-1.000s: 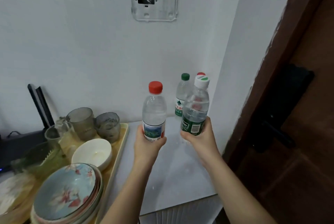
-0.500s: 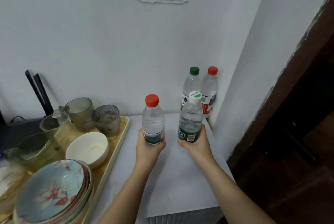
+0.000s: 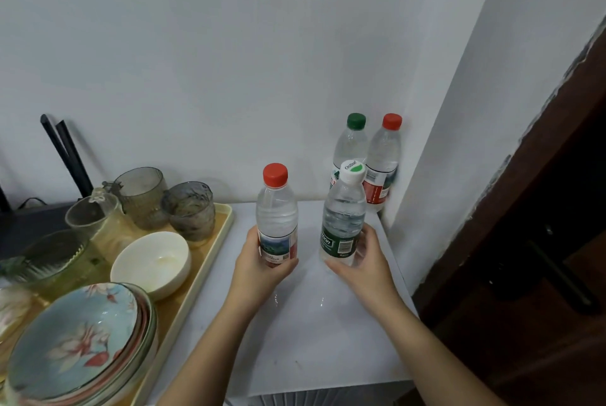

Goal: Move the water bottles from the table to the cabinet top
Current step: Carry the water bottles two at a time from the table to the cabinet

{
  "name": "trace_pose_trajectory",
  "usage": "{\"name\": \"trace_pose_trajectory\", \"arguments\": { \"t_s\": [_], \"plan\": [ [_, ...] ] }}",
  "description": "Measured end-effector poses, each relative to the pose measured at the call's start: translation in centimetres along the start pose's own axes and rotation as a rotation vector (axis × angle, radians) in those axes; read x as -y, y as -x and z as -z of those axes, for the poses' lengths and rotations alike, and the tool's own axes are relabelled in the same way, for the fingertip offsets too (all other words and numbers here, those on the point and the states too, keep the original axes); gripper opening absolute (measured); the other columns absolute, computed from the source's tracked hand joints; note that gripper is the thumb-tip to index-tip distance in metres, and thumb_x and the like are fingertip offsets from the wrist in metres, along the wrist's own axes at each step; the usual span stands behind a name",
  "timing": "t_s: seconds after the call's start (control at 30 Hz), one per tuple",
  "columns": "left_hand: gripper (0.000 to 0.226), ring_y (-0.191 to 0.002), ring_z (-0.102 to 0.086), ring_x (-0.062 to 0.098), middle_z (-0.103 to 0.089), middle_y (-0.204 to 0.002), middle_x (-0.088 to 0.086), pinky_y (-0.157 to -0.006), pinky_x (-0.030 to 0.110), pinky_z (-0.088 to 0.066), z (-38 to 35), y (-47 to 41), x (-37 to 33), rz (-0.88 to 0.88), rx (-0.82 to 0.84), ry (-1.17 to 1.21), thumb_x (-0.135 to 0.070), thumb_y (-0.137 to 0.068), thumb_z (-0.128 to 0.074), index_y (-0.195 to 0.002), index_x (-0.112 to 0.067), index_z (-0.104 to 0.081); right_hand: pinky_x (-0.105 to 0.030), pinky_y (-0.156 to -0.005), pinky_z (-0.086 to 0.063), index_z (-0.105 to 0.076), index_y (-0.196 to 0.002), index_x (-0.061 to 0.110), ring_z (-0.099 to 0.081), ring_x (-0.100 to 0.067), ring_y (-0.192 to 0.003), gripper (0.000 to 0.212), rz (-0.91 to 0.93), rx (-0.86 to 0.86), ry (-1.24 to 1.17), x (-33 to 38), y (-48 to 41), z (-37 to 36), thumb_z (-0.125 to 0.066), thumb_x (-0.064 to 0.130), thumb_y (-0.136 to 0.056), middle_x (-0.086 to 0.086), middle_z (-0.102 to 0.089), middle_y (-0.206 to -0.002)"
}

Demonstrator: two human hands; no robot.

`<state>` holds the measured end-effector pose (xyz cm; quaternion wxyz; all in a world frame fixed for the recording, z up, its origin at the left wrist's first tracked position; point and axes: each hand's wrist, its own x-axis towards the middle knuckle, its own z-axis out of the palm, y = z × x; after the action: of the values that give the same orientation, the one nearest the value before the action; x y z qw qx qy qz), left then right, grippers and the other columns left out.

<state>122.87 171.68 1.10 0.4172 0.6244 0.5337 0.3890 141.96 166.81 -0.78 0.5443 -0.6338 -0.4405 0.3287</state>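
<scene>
We hold our load low over the cabinet top (image 3: 314,333).
Left hand (image 3: 262,271) fingers curl round the red-capped bottle (image 3: 277,218), right hand (image 3: 365,271) round the white-capped bottle (image 3: 344,218); we keep both upright, probably to stand them by the corner pair (image 3: 385,156).

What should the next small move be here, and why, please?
Probably lower both onto the cabinet top and let go: the left hand grips the red-capped bottle, the right hand the white-capped bottle, both upright over bare surface.
</scene>
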Motion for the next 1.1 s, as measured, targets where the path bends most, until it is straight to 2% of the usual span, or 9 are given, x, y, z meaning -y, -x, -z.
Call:
{"name": "trace_pose_trajectory", "arguments": {
  "t_s": [0.1,0.17,0.4,0.53,0.6,0.7,0.8,0.93,1.1],
  "plan": [
    [0.057,-0.084,-0.058,-0.019,-0.059,-0.096,-0.029,-0.066,0.004,-0.045,0.6,-0.1,0.2,-0.031,-0.01,-0.03,-0.018,-0.069,-0.086,-0.109,-0.036,-0.049,-0.019,-0.088,-0.049,-0.049,-0.114,0.038,-0.059,-0.005,-0.109,0.068,0.042,-0.045,0.065,-0.1,0.4,0.6,-0.088,0.007,-0.066,0.015,-0.061,-0.118],
    [0.057,-0.085,-0.059,-0.016,-0.059,-0.096,-0.029,-0.066,0.004,-0.045,0.6,-0.4,0.1,-0.033,-0.009,-0.036,-0.018,-0.068,-0.086,-0.11,-0.035,-0.05,-0.022,-0.084,-0.051,-0.05,-0.108,0.039,-0.061,-0.009,-0.104,0.064,0.066,-0.074,0.11,-0.1,0.3,0.6,-0.089,0.01,-0.065,0.014,-0.062,-0.114],
    [0.051,-0.084,-0.061,-0.008,-0.063,-0.09,-0.025,-0.071,0.012,-0.047,-0.9,-2.8,-0.5,-0.021,-0.011,-0.048,-0.018,-0.067,-0.087,-0.104,-0.031,-0.055,-0.033,-0.09,-0.053,-0.051,-0.122,0.024,-0.057,-0.016,-0.11,0.063,0.073,-0.092,0.192,-0.2,-1.8,-0.7,-0.086,0.015,-0.07,0.002,-0.06,-0.121],
    [0.05,-0.083,-0.061,-0.005,-0.062,-0.091,-0.022,-0.07,0.012,-0.046,-1.9,-4.5,-1.3,-0.015,-0.001,-0.051,-0.02,-0.068,-0.086,-0.106,-0.031,-0.055,-0.031,-0.092,-0.048,-0.053,-0.13,0.015,-0.053,-0.014,-0.109,0.065,0.111,-0.115,0.309,0.2,-3.7,-1.3,-0.084,0.02,-0.073,-0.001,-0.052,-0.12],
    [0.046,-0.084,-0.064,0.001,-0.065,-0.091,-0.017,-0.07,0.016,-0.048,-2.4,-5.4,-1.4,-0.018,-0.013,-0.053,-0.021,-0.068,-0.086,-0.103,-0.029,-0.057,-0.026,-0.088,-0.045,-0.054,-0.13,0.013,-0.051,-0.013,-0.102,0.065,0.109,-0.118,0.369,0.6,-4.6,-1.4,-0.084,0.022,-0.074,0.001,-0.048,-0.114],
    [0.045,-0.083,-0.064,0.006,-0.067,-0.093,-0.012,-0.071,0.02,-0.047,-2.8,-6.7,-1.8,-0.013,-0.032,-0.057,-0.02,-0.068,-0.086,-0.103,-0.028,-0.058,-0.028,-0.08,-0.046,-0.054,-0.129,0.012,-0.049,-0.013,-0.089,0.064,0.094,-0.134,0.393,1.1,-6.2,-1.7,-0.084,0.023,-0.074,0.003,-0.047,-0.103],
    [0.048,-0.085,-0.062,0.009,-0.065,-0.094,-0.011,-0.072,0.021,-0.044,-3.1,-8.1,-2.3,0.007,-0.027,-0.067,-0.021,-0.07,-0.085,-0.109,-0.024,-0.057,-0.025,-0.074,-0.04,-0.052,-0.127,0.011,-0.047,-0.011,-0.087,0.065,0.089,-0.135,0.405,1.6,-7.7,-2.1,-0.085,0.024,-0.072,0.004,-0.046,-0.1],
    [0.05,-0.088,-0.061,0.012,-0.065,-0.097,-0.008,-0.074,0.023,-0.044,-3.2,-9.6,-2.6,0.025,-0.048,-0.077,-0.021,-0.072,-0.084,-0.113,-0.018,-0.056,-0.022,-0.068,-0.033,-0.049,-0.112,0.011,-0.049,-0.014,-0.083,0.061,0.087,-0.155,0.421,1.9,-8.5,-2.9,-0.088,0.026,-0.067,0.005,-0.049,-0.094],
    [0.051,-0.093,-0.065,0.017,-0.069,-0.106,-0.001,-0.078,0.029,-0.05,-3.3,-10.7,-2.1,0.037,-0.083,-0.096,-0.021,-0.071,-0.084,-0.114,-0.015,-0.056,-0.026,-0.062,-0.033,-0.045,-0.097,0.015,-0.05,-0.016,-0.075,0.05,0.08,-0.172,0.474,1.7,-8.9,-3.6,-0.085,0.03,-0.072,0.004,-0.051,-0.085]
  ]
}}
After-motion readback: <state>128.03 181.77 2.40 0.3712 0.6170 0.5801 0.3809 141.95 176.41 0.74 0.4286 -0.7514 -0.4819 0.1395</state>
